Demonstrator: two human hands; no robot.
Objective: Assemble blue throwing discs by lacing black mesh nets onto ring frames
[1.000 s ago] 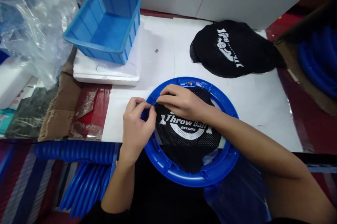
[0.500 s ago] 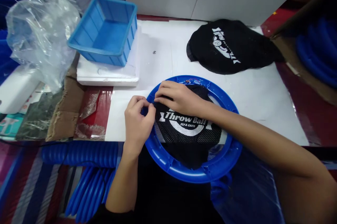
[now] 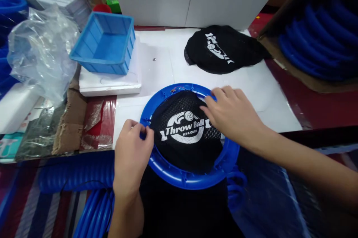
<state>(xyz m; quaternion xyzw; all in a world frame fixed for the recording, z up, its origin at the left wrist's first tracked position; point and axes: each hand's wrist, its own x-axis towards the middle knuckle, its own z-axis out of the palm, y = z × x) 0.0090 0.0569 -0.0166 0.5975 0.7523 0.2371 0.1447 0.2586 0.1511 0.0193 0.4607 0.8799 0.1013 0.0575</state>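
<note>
A blue plastic ring (image 3: 184, 184) lies partly over the table's front edge, its ribbed inner side up. Inside it is black mesh fabric (image 3: 176, 156) printed "Throw Ball" in white. At the ring's left side, my left hand (image 3: 132, 152) is closed, thumb and fingertips pinching the rim beside the mesh edge. My right hand (image 3: 235, 111) reaches over the upper right of the rim with fingers curled and thumb at the mesh's edge; the exact grip there is partly hidden. Small wires (image 3: 177, 89) show in the ring's top channel.
Another printed black mesh piece (image 3: 220, 49) lies at the back. A blue bin (image 3: 103, 62) rests on white foam (image 3: 112, 85) at left, near a clear plastic bag (image 3: 44, 51). More blue rings (image 3: 316, 47) fill a carton at right; others (image 3: 92, 212) are stacked below the table.
My right hand has moved from the ring's upper left across to its upper right, uncovering the print. My left hand stays at the left rim. The view has shifted right.
</note>
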